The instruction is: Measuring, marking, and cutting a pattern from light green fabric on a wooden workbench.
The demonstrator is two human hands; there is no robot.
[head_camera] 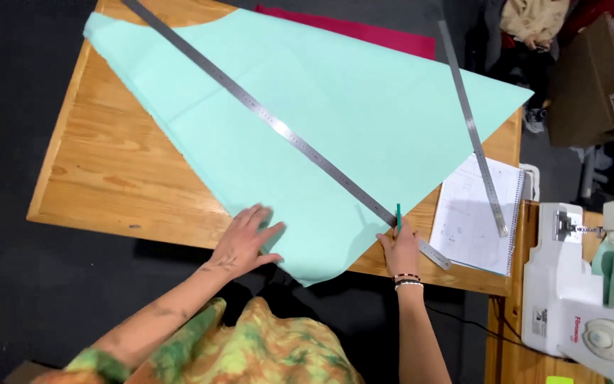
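While the head view looks straight down on a wooden table (108, 163), the mint-green fabric (335, 121) lies spread flat across it, one corner hanging a little over the near edge and a strip of red fabric (364, 32) peeking out from under its far side. Left hand (245, 242) is splayed open, palm down, fingers pressing the cloth near its lower edge, gripping nothing, just pinning it. Right hand (401, 249) is closed around a green pencil (398, 215), tip down right beside the long steel ruler (286, 135), which runs diagonally across the fabric from the far left corner to the near right, its end poking past the cloth onto the table. So the cloth is laid out and the ruler looks set in place; I'd judge the marking along its edge is only at its near end, since no drawn line shows on the fabric from here, though a faint one would be too fine to tell. A second steel ruler (474, 128) rests apart to the right, crossing onto a spiral notebook (477, 213), and a white sewing machine (577, 291) sits on the side table, untouched
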